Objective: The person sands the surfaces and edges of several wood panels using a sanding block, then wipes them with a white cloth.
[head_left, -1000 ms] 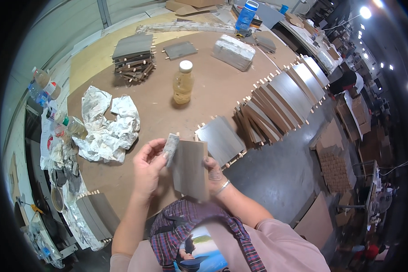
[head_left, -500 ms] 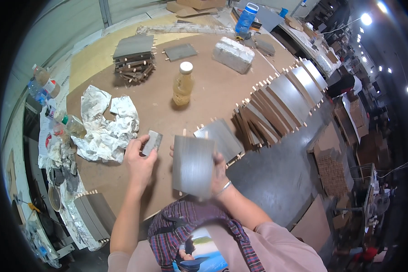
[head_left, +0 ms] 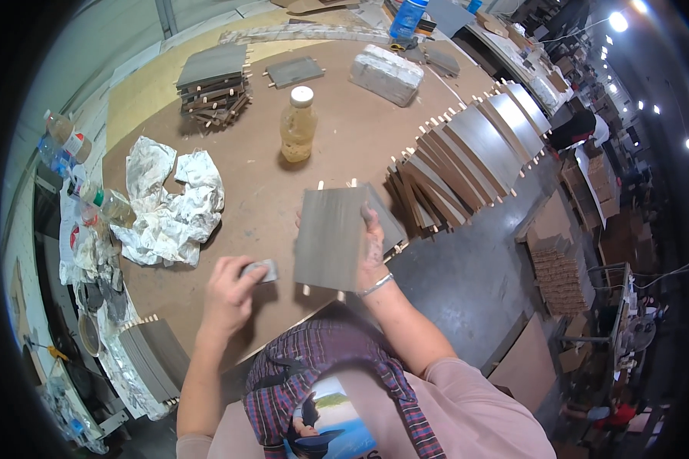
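Note:
In my right hand (head_left: 373,252) is a grey wooden panel (head_left: 328,239) with short dowel pegs sticking out of two opposite edges. The thumb lies over the panel's right edge, and fingertips show at its left edge. To the left of the panel, my left hand (head_left: 228,294) pinches a small grey block that looks like a sanding block (head_left: 263,271), a little apart from the panel. Partly hidden behind the held panel lies another grey panel (head_left: 386,222) on the brown tabletop (head_left: 245,145).
A long leaning row of pegged panels (head_left: 467,145) curves along the table's right side. A panel stack (head_left: 213,76), a loose panel (head_left: 295,71), a whitish block (head_left: 386,74) and a bottle of yellowish liquid (head_left: 298,126) stand farther back. Crumpled white cloth (head_left: 168,206) lies left.
My right hand has moved the panel away from my body, and its face no longer shines. The block in my left hand has turned and now lies flatter under the fingers.

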Demonstrator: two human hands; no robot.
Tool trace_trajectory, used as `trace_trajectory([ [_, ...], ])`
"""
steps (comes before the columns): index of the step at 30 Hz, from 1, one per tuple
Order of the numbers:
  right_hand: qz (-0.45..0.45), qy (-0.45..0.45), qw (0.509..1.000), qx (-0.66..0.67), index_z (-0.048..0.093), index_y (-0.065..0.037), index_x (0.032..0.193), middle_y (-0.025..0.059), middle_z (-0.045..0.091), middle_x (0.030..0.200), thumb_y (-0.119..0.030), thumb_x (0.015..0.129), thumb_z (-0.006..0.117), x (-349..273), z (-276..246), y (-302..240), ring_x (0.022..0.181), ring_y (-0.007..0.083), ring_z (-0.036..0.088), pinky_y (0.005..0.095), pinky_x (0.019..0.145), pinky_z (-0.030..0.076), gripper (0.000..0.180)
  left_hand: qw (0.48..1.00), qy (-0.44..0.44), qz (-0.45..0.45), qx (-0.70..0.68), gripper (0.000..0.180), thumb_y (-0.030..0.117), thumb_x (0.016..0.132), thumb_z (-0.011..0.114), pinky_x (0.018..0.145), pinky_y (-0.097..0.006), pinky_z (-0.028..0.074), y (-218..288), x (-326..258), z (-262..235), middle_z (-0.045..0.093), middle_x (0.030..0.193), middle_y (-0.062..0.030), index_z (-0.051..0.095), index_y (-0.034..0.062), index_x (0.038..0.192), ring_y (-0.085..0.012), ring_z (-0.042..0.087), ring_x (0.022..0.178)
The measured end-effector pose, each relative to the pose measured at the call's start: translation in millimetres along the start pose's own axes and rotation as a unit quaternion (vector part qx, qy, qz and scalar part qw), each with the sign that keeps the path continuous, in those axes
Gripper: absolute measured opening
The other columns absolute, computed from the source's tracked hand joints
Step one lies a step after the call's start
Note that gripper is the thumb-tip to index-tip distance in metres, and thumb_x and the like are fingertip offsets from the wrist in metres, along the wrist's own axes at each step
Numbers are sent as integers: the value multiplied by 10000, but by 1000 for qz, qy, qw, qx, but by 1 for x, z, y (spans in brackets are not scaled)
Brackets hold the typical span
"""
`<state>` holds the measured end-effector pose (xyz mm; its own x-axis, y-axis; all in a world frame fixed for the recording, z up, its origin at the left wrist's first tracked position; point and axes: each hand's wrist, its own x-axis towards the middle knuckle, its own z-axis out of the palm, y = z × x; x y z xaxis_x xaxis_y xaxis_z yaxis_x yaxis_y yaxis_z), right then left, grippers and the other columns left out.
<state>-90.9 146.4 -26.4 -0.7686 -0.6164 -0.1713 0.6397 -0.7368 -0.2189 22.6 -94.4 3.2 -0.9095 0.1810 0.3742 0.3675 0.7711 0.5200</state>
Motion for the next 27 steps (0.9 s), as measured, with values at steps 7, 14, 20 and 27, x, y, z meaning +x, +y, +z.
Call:
trace_trajectory([
  [7, -203, 194, 537, -796, 447, -7, 1443, 294, 442, 1395, -444, 699, 795, -24, 42, -41, 1301, 380, 408, 454, 1078, 345, 931, 994, 54, -79, -48, 385, -53, 653, 690, 789, -404, 499, 7, -16, -9, 648, 1033, -126, 696, 32, 1028, -327, 590, 916],
  [14, -239, 261, 266, -897, 484, -23, 1396, 297, 401, 1394, -471, 731, 781, -2, 19, -20, 1327, 413, 326, 499, 1116, 238, 856, 983, 85, -111, -121, 361, -56, 654, 695, 780, -376, 506, 29, -24, -21, 667, 1027, -129, 701, 12, 1009, -293, 602, 911],
  [20, -42, -20, 661, -749, 502, -33, 1369, 177, 578, 1202, -294, 810, 775, 34, 30, 104, 1079, 275, 564, 412, 966, 474, 674, 946, 223, -206, -112, 366, -72, 648, 688, 813, -345, 507, 44, -78, -79, 681, 1034, -153, 691, -17, 1011, -277, 624, 907],
  [27, 138, -137, 648, -736, 393, 141, 1336, 278, 599, 1196, -328, 765, 837, 39, 62, 283, 1105, 333, 625, 383, 947, 509, 861, 754, 491, -378, -217, 359, -91, 844, 600, 971, -328, 471, 30, -205, -125, 644, 1162, -165, 584, -103, 1202, -218, 629, 1058],
])
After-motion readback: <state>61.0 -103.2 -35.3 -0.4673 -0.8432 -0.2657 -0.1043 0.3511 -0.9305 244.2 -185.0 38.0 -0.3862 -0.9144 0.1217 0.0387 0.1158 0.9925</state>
